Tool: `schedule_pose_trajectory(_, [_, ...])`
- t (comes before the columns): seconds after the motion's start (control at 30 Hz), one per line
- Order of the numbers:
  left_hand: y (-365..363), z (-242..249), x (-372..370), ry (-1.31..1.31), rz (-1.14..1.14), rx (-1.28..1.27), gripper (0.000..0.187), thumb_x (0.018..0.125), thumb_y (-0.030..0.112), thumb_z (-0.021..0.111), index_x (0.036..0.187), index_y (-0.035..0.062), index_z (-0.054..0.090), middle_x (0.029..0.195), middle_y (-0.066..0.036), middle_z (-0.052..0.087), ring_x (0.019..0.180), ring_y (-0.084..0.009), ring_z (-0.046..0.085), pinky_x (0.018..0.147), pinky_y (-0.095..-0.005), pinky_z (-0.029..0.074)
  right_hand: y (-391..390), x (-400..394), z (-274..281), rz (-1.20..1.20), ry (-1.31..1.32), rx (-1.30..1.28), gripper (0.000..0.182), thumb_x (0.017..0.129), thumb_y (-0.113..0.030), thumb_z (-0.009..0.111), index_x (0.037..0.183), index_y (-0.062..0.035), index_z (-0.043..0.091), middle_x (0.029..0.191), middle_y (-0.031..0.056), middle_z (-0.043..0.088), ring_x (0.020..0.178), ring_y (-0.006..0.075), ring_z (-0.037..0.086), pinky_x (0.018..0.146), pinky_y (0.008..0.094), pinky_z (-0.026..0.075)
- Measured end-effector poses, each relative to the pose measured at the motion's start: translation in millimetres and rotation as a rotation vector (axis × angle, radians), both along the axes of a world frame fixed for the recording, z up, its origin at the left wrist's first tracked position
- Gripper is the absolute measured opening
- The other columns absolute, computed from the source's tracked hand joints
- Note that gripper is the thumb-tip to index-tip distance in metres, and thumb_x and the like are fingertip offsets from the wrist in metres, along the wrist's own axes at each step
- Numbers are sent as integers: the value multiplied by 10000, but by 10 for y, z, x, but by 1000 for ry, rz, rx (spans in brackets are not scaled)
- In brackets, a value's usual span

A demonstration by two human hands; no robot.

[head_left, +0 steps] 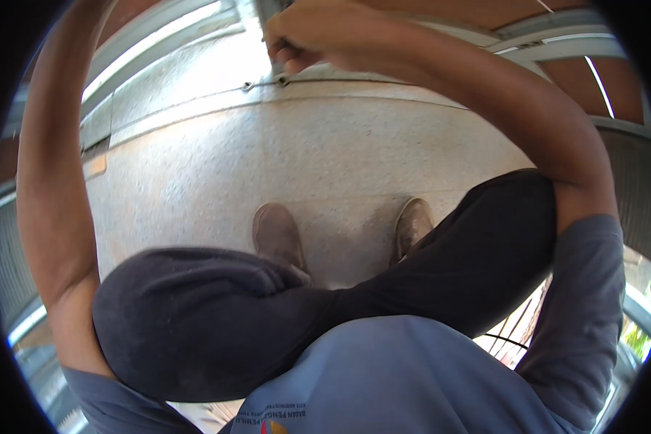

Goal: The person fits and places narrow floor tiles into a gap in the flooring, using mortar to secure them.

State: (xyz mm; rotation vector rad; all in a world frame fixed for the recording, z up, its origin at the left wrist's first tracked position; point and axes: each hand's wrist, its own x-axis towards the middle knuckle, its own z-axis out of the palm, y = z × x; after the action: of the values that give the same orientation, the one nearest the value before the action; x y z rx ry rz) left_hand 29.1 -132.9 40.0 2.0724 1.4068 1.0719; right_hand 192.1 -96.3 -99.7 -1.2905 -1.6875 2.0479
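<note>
My right hand point(311, 36) is at the top centre, its fingers curled inward, beside an upright grey metal post point(270, 13). Whatever those fingers may hold is too small or hidden to make out. Just below the hand, two small bolt-like pieces point(282, 81) sit along the metal strip at the floor's far edge. My left forearm point(54, 145) reaches up along the left side, and the hand beyond it lies outside the picture.
My knees are bent in dark trousers point(188, 325), with two brown shoes point(276, 231) on the speckled floor point(325, 145). Metal rails point(557, 49) and reddish-brown panels point(593, 87) stand at the far side. A small orange-brown block point(94, 166) lies at the left.
</note>
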Motion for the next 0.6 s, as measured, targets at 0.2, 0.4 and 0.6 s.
schedule_pose_trajectory(0.2, [473,-137,-365,164,142,-79,693,780,536,828,1170,-23,700,1094,-174,739,1075,-273,708,1020,-373,493,-109,31,87,-50,-138,156,215,915,-89,622,827,98,681,814,196,708,605,212,666,537,330,539])
schedule_pose_trajectory(0.4, [289,-139,-125,51,237,-33,679,773,473,838,1180,-49,686,1048,-163,733,950,-225,697,900,-328,505,-204,173,434,-37,-219,122,212,887,-86,563,819,82,674,774,176,681,620,197,630,496,357,451])
schedule_pose_trajectory(0.6, [429,-287,-361,63,161,-39,647,811,418,799,1263,-21,650,1162,-166,714,1057,-255,684,977,-376,492,-61,301,168,324,-305,516,218,885,-158,594,791,20,675,674,115,633,545,168,591,475,325,436])
